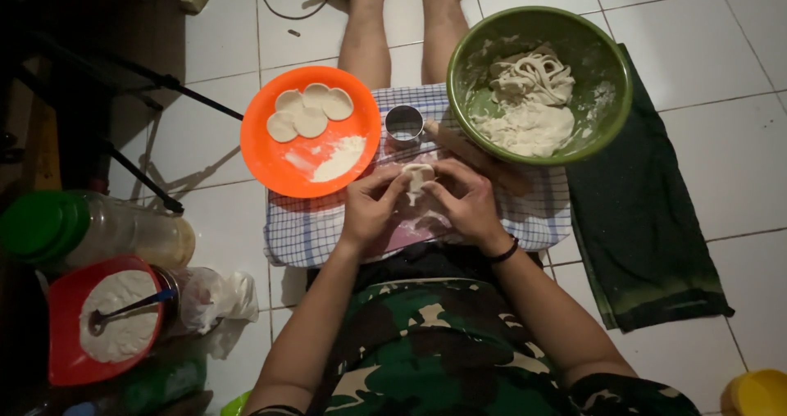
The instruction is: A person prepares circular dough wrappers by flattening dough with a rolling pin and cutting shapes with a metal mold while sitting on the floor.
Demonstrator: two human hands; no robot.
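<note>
light: dim, overhead | left edge dark | hard shadows | corners vignetted, slight blur

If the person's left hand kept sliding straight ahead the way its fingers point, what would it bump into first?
The left hand points up and rightward, already touching the dough piece. Past that, it would probably meet the round metal cutter first, though height is hard to judge from above.

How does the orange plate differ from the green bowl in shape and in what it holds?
The orange plate is flat and shallow; the green bowl is deep. The plate holds round dough discs and loose flour; the bowl holds a dough lump with strips. Both are round.
</note>
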